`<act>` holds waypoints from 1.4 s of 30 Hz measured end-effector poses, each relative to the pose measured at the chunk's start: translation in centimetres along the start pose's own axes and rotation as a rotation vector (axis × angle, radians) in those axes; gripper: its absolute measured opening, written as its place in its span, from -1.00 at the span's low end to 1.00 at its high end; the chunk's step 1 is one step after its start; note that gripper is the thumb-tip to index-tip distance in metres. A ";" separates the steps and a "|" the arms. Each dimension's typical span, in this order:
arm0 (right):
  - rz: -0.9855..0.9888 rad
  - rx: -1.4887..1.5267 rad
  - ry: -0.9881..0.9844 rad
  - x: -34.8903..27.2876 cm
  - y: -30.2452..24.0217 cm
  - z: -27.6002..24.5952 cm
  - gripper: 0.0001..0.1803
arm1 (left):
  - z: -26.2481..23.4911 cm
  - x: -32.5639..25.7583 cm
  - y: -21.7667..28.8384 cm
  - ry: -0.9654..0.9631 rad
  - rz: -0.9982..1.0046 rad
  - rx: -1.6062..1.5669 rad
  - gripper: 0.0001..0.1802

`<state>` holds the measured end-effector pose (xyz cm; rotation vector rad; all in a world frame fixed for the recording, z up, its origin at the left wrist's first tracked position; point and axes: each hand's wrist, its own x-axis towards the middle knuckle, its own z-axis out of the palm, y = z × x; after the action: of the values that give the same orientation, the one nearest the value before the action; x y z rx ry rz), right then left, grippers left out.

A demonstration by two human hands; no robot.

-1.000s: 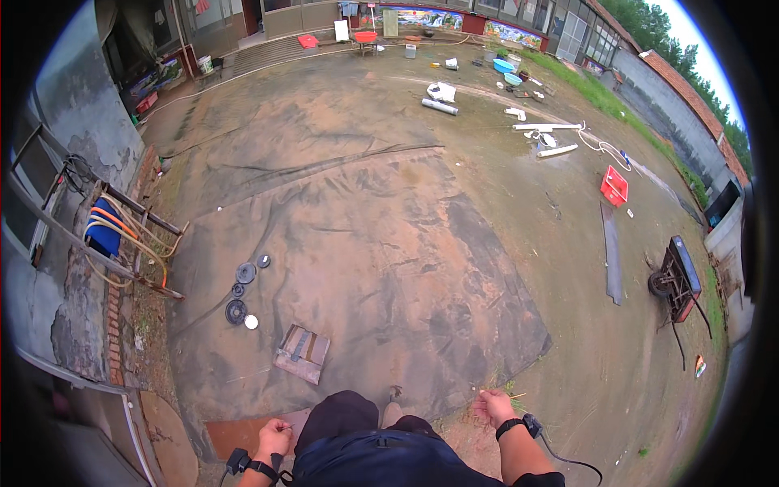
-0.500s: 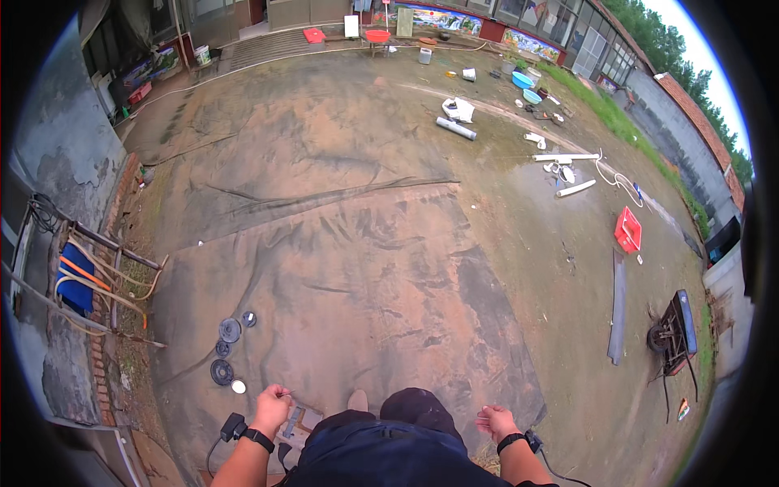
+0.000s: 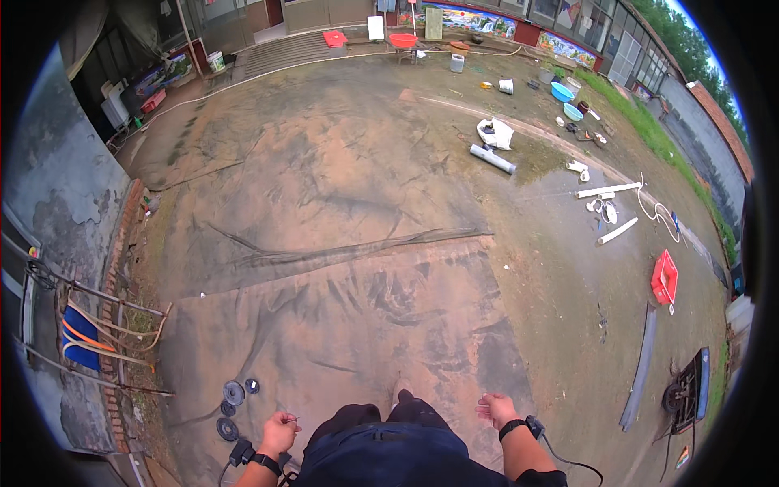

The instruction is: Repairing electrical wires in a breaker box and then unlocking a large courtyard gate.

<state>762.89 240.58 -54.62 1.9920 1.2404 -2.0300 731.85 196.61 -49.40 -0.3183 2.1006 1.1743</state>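
Note:
My left hand (image 3: 278, 433) is at the lower left, above the tarp (image 3: 349, 333), with its fingers pinched together. A small thin tip sticks out between thumb and forefinger, too small to name. My right hand (image 3: 496, 410) hangs on the other side of my body, fingers stretched and a little apart, holding nothing. Nearest the left hand lie several round black discs on the tarp, among them a large disc (image 3: 227, 428) and another ribbed one (image 3: 234, 393). Both wrists wear dark straps with a small black box and cable. One shoe (image 3: 402, 385) shows before my dark trousers.
On the right stand a red crate (image 3: 664, 277), a long grey strip (image 3: 639, 367) and a tipped handcart (image 3: 688, 390). White pipes (image 3: 608, 190) and a grey pipe (image 3: 492, 159) lie farther off. A rack with a blue panel (image 3: 80, 337) leans along the left wall.
The view has shifted, so the yard sits lower and farther right. A grey flat object by my left hand is out of sight. My left hand stays pinched; the right stays open.

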 end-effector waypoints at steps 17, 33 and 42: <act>-0.043 -0.047 -0.021 21.1 -42.5 18.3 -0.69 | 5.6 36.7 37.6 0.012 0.055 -0.066 -0.87; -0.039 -0.103 -0.053 46.6 -84.4 31.8 -0.75 | 15.0 62.4 70.9 0.098 -0.022 -0.030 -0.86; -0.197 -0.157 -0.146 56.5 -111.5 45.1 -0.71 | 16.6 78.0 85.3 0.120 -0.122 -0.013 -0.86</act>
<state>655.77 319.26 -53.89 1.6818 1.5628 -2.0432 638.80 267.13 -52.61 -0.5269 2.1444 1.1219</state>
